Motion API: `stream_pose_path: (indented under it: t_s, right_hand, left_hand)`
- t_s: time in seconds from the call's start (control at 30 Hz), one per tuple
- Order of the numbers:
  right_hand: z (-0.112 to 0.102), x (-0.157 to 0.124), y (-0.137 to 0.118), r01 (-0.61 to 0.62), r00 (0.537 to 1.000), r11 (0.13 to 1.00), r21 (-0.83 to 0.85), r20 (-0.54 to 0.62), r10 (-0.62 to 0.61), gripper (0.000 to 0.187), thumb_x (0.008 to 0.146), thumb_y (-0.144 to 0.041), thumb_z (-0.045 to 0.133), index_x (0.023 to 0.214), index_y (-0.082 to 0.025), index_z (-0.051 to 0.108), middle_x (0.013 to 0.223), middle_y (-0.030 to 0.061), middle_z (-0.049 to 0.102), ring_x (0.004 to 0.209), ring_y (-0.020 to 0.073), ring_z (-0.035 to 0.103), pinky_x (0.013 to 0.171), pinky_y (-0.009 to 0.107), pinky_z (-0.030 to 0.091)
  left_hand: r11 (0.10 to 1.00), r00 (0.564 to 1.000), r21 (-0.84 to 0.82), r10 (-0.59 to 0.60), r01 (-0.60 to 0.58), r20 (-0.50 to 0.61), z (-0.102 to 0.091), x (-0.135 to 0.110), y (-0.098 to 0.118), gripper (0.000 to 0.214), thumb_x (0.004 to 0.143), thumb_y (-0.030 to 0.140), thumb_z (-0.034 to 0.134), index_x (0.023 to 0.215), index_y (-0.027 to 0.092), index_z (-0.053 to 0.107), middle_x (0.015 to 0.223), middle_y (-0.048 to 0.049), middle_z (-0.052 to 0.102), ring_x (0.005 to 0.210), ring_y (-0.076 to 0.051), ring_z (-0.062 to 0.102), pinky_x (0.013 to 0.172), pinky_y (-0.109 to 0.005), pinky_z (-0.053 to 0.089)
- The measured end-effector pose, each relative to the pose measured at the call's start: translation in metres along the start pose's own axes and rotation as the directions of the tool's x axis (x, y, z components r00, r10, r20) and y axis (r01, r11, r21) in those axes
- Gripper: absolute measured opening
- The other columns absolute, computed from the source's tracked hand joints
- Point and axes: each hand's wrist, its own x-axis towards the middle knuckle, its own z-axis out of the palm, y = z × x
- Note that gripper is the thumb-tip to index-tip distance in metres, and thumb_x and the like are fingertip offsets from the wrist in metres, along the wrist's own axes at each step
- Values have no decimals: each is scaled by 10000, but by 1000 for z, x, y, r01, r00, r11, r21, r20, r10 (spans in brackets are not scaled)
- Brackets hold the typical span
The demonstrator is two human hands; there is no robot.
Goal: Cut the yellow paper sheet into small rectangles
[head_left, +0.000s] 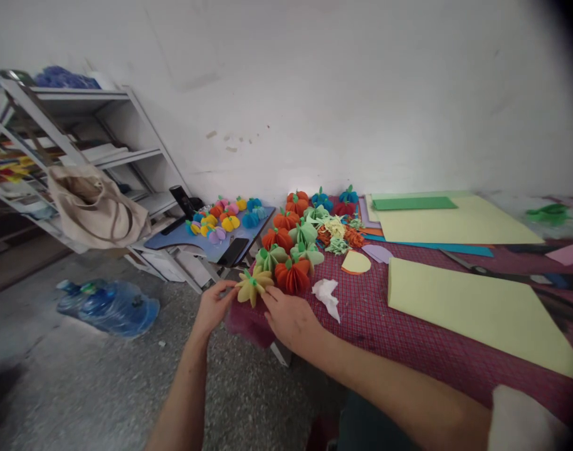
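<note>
A yellow paper pumpkin [252,287] with a small green top is at the near left corner of the cloth-covered table, its folds fanned out. My left hand [217,305] pinches its left edge. From the right, my right hand [286,316] has its fingers closed on the opposite edge. Right behind it stand an orange paper pumpkin [292,276] and a light green one [271,257]. Further orange, green, blue and red paper pumpkins line the table's left side.
A crumpled white tissue [326,297], paper shreds [336,235], yellow paper sheets [469,313] and scissors [479,270] lie on the table. Small paper pumpkins [230,223] cover part of a blue side table [173,240]. Wrapped water bottles [110,307] lie on the floor.
</note>
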Motion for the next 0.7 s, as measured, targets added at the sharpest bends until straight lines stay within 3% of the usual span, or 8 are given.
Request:
stream_pose_path:
  t_s: [0.23, 0.43, 0.57, 0.7]
  right_hand:
    - [-5, 1, 0, -39, 999, 995, 93, -6, 40, 262, 821, -251, 385, 1060, -198, 479, 1124, 56, 504, 906, 174, 549, 741, 287, 434]
    - [-7, -5, 2, -105, 994, 989, 108, 20, 103, 307, 824, -237, 379, 1123, -199, 435, 1139, 68, 480, 970, 161, 524, 789, 288, 418]
    - [-4, -7, 3, -95, 996, 991, 94, 8, 94, 344, 828, -229, 365, 1168, -204, 413, 1170, 71, 460, 1006, 164, 507, 802, 289, 415]
    - [-2, -6, 4, -82, 997, 994, 73, 6, 82, 355, 832, -234, 351, 1182, -210, 403, 1210, 65, 429, 972, 159, 520, 779, 291, 425]
  left_hand:
    - [999, 999, 17, -28, 28, 15, -2, 0, 1, 227, 744, 348, 494, 818, 166, 607, 768, -14, 627, 706, -147, 545, 652, -234, 417]
    - [1000, 999, -8, 5, -6, -31, 3, -5, 1, 307, 748, 336, 497, 1002, 176, 556, 944, -50, 619, 833, -167, 548, 736, -274, 413]
    - [1000, 994, -12, 17, -18, -108, 0, -12, 2, 302, 739, 319, 523, 1011, 188, 532, 978, -54, 593, 878, -174, 534, 766, -294, 404]
    - [993, 946, 91, 101, -76, -308, 3, -29, 14, 200, 750, 280, 513, 929, 191, 525, 956, -52, 557, 910, -182, 509, 758, -295, 399]
